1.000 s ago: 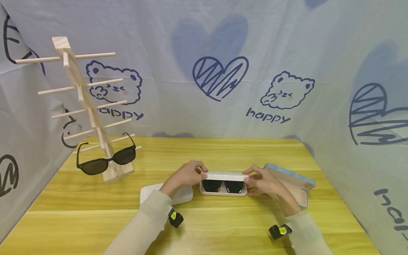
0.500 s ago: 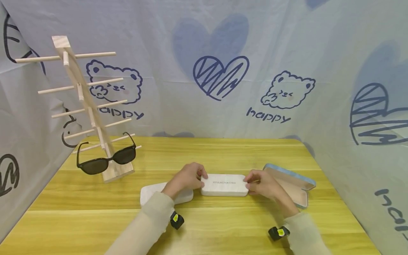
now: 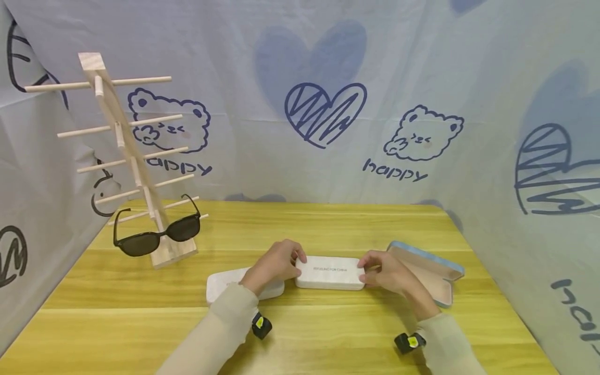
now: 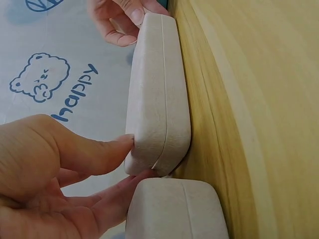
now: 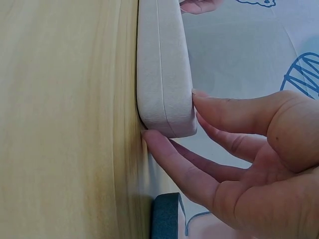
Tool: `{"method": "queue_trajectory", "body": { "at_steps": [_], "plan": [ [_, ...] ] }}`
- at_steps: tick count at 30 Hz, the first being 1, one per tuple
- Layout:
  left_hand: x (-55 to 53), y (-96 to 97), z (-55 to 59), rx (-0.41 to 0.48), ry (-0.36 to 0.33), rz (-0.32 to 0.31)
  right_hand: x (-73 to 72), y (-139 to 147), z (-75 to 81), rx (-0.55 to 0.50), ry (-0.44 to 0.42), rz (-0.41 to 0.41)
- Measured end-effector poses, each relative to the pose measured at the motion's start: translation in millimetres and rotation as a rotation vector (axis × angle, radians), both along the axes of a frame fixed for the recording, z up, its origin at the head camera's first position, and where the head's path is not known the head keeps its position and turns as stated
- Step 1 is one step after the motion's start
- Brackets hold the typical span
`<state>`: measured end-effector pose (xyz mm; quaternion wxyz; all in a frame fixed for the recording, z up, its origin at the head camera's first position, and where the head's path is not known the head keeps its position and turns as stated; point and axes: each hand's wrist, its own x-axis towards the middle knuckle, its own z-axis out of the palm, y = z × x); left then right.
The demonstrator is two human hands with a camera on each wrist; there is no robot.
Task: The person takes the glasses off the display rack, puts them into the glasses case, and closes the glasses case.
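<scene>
A white glasses case (image 3: 330,278) with small print on its lid lies closed on the table, in front of the person. My left hand (image 3: 277,262) holds its left end, thumb on the lid's edge and fingers at the end, as the left wrist view shows. At the opposite end my right hand (image 3: 386,272) grips the case between thumb and fingers; in the right wrist view the thumb (image 5: 224,112) touches the lid's edge. The seam runs tight along the case's side. Whatever lies inside is hidden.
Another white case (image 3: 269,290) sits partly under the left forearm. At right a blue case (image 3: 424,263) stands open behind the right hand. A wooden rack (image 3: 136,161) bears black sunglasses (image 3: 140,244) on a low peg. Printed cloth (image 3: 253,172) walls the table.
The lid of the middle white case has come down over the dark sunglasses inside, and the case is now closed. Both hands have stayed at its ends.
</scene>
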<state>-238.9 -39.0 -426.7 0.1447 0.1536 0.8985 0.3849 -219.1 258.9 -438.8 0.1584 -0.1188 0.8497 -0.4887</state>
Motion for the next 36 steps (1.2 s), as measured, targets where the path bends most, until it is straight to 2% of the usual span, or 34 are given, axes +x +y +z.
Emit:
{"method": "queue_trajectory", "body": {
  "at_steps": [10, 16, 20, 25, 30, 36],
  "plan": [
    [2.3, -1.1, -3.5, 0.016, 0.011, 0.004, 0.6, -2, 2.1, 0.021, -0.004, -0.012],
    [4.8, -1.3, -2.8, 0.003, 0.049, 0.012, -3.1, -7, 9.8, 0.152, 0.084, 0.019],
    [6.7, -5.3, 0.0, 0.013, 0.073, 0.026, -4.8, -16, 19.5, 0.233, 0.113, -0.009],
    [7.8, -15.9, 6.6, 0.049, 0.113, 0.059, -6.5, -29, 33.6, 0.246, 0.119, -0.067],
    [10.3, -30.7, 14.7, 0.057, 0.134, 0.092, -8.9, -42, 43.2, 0.245, 0.159, -0.064],
    [14.5, -54.5, 24.9, 0.037, 0.163, 0.126, -15.0, -60, 46.5, 0.221, 0.217, -0.068]
  ]
}}
